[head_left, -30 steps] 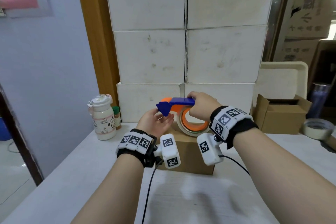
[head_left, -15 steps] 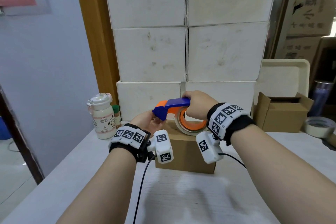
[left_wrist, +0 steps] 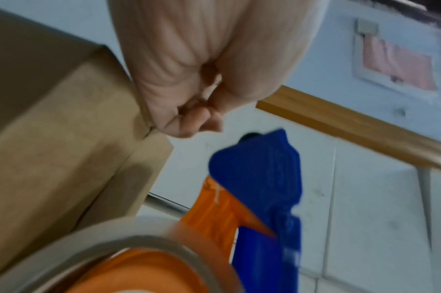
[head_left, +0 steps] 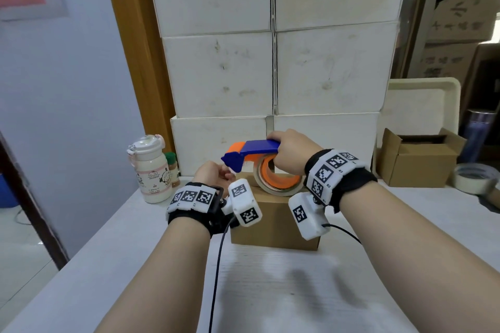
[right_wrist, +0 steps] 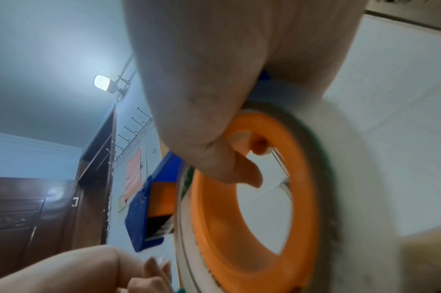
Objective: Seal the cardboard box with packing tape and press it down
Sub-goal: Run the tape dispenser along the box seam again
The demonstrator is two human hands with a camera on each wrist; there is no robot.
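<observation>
R hand [head_left: 290,153] grips blue/orange plastic tape dispenser [head_left: 251,153] over brown cardboard box [head_left: 273,222].

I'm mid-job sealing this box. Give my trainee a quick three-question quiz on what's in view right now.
1. True or false: the right hand grips the tape dispenser.
2. The dispenser is held: A) above the cardboard box B) on the open box at right C) beside the white bottle.
3. Fill in: the left hand's fingers are ___.

Key: 1 true; 2 A; 3 curled.
</observation>
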